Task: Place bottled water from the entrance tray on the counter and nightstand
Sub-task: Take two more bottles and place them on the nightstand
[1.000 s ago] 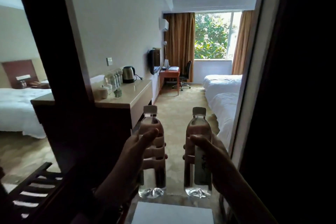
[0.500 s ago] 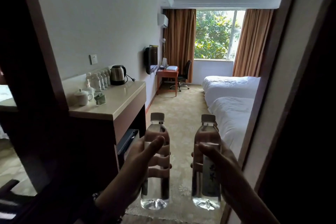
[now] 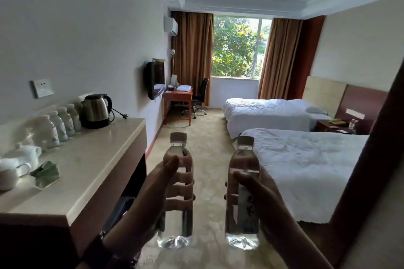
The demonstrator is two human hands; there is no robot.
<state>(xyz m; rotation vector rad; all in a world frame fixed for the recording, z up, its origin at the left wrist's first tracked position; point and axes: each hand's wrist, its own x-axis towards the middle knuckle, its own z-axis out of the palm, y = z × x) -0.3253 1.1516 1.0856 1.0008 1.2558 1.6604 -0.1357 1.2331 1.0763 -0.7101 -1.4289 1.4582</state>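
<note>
My left hand (image 3: 153, 194) grips a clear water bottle (image 3: 177, 233) upright, fingers wrapped round its middle. My right hand (image 3: 260, 199) grips a second clear water bottle (image 3: 242, 223) upright beside it. Both bottles are held out over the carpet in front of me. The beige counter (image 3: 91, 172) stands close on my left, its near corner beside my left forearm. The dark nightstand (image 3: 334, 125) sits far right between the two beds, with a small bottle (image 3: 352, 124) on it.
On the counter stand a row of several bottles (image 3: 59, 124), a steel kettle (image 3: 96, 111), white teapot and cups (image 3: 19, 159) and a green packet (image 3: 46, 173). Two white beds (image 3: 306, 159) fill the right side. A dark door frame (image 3: 367, 159) edges the right. Desk and chair (image 3: 185, 98) stand by the window.
I have walked forward through the doorway into the room with both bottles held the same way. The counter is now close on my left and the nightstand has come into view.
</note>
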